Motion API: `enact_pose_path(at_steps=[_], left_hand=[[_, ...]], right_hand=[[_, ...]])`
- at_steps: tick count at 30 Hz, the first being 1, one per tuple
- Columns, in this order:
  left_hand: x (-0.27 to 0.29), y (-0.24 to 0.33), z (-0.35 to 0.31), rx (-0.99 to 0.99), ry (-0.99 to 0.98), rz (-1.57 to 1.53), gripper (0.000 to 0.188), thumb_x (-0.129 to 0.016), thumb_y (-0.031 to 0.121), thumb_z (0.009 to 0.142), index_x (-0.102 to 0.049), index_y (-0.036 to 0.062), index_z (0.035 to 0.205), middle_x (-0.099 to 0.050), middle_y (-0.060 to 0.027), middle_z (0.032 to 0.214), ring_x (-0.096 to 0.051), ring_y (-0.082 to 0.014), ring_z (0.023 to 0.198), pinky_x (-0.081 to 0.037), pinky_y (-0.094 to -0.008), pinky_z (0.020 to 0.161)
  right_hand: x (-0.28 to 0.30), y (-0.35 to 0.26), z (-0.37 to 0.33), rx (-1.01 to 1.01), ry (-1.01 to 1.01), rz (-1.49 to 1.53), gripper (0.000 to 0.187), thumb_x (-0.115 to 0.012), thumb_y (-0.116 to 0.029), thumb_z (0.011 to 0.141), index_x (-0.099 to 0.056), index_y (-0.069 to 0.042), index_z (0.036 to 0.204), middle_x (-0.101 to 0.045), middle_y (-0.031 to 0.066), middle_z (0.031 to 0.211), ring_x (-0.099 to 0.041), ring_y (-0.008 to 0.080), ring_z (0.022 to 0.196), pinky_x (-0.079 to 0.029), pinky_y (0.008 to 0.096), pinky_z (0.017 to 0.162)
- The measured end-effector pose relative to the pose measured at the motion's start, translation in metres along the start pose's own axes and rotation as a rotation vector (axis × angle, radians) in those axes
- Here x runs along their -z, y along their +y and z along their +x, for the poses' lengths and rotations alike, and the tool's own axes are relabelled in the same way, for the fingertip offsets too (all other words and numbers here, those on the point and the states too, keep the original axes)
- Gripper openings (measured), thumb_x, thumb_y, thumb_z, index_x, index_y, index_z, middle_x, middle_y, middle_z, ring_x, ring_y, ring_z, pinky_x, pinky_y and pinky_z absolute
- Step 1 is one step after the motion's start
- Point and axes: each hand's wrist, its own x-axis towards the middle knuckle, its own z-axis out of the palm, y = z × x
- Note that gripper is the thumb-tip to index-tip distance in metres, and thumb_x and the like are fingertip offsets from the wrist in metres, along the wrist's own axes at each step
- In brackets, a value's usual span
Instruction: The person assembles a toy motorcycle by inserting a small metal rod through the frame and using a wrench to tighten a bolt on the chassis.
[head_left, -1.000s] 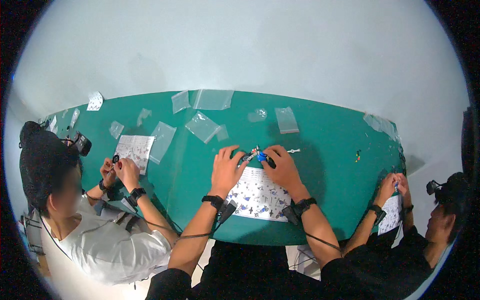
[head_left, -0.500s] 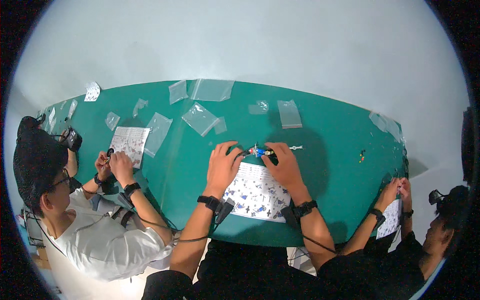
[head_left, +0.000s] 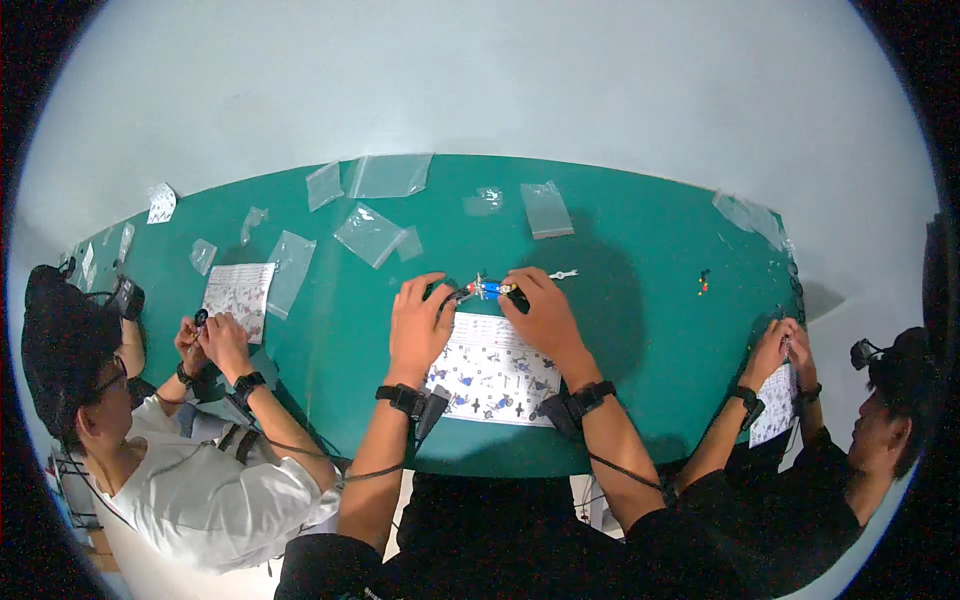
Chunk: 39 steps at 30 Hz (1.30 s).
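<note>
Between my two hands is a small brick-built toy vehicle (head_left: 489, 289) with blue, red, grey and yellow parts and dark ends. My left hand (head_left: 418, 325) pinches its left end with thumb and fingers. At the other end, my right hand (head_left: 545, 315) grips the dark part, its fingers bent over it. Fingertips hide much of both ends. Just below the toy lies a printed instruction sheet (head_left: 497, 370) with small pictures of a blue vehicle. A thin white toy piece (head_left: 564, 274) rests on the table, right beside my right fingers.
Clear plastic bags (head_left: 372, 234) are scattered over the far part of the green table (head_left: 350, 380). Small coloured pieces (head_left: 704, 284) lie to the right. Co-workers sit left and right, their hands (head_left: 222, 340) busy near their own sheets. Cables run along my forearms.
The whole view has shifted a little, so the table's things appear farther left and higher. Both my hands keep their hold on the toy vehicle, which looks slightly turned.
</note>
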Motion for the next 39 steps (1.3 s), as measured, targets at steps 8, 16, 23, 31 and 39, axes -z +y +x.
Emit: enact_pose_path(at_steps=[8, 16, 23, 31, 39], left_hand=[[-0.003, 0.0, 0.0, -0.031, 0.012, 0.005, 0.019, -0.072, 0.016, 0.103, -0.074, 0.0064, 0.119, -0.07, -0.0142, 0.139, -0.062, -0.0408, 0.129, -0.051, -0.0518, 0.111], [-0.005, 0.001, 0.004, -0.01, -0.001, 0.03, 0.016, -0.073, 0.016, 0.104, -0.075, 0.0089, 0.118, -0.069, -0.0088, 0.136, -0.061, -0.0355, 0.127, -0.05, -0.0495, 0.106], [-0.002, 0.006, 0.006, -0.004, 0.0, 0.021, 0.016, -0.072, 0.016, 0.105, -0.075, 0.0094, 0.119, -0.069, -0.0082, 0.136, -0.061, -0.0352, 0.127, -0.051, -0.0492, 0.107], [-0.003, 0.002, 0.004, -0.012, -0.007, 0.049, 0.017, -0.07, 0.015, 0.105, -0.075, 0.0082, 0.12, -0.069, -0.0107, 0.135, -0.062, -0.0374, 0.124, -0.052, -0.0493, 0.107], [-0.003, 0.005, 0.005, -0.013, -0.001, 0.034, 0.018, -0.069, 0.014, 0.105, -0.074, 0.0076, 0.121, -0.069, -0.0124, 0.135, -0.062, -0.0387, 0.122, -0.052, -0.0495, 0.107]], right_hand=[[-0.002, 0.005, -0.004, -0.035, 0.034, 0.003, 0.031, -0.081, -0.017, 0.098, -0.075, -0.004, 0.125, -0.073, 0.0194, 0.129, -0.071, 0.0413, 0.121, -0.058, 0.0495, 0.107], [0.006, -0.003, -0.001, -0.088, 0.068, 0.061, 0.028, -0.081, -0.017, 0.099, -0.075, -0.004, 0.124, -0.073, 0.0182, 0.128, -0.07, 0.041, 0.122, -0.058, 0.0493, 0.106], [0.017, 0.062, -0.013, -0.107, 0.451, -0.448, 0.019, -0.079, -0.011, 0.099, -0.079, -0.007, 0.117, -0.074, 0.0136, 0.128, -0.071, 0.0389, 0.12, -0.058, 0.0486, 0.1], [0.02, 0.045, -0.01, -0.223, 0.374, -0.277, 0.013, -0.079, -0.011, 0.098, -0.078, -0.007, 0.11, -0.073, 0.0149, 0.122, -0.07, 0.0382, 0.116, -0.055, 0.0499, 0.103], [0.03, 0.048, -0.016, -0.197, 0.322, -0.26, 0.014, -0.083, -0.013, 0.096, -0.077, -0.008, 0.107, -0.072, 0.0147, 0.119, -0.068, 0.0401, 0.116, -0.053, 0.0512, 0.102]])
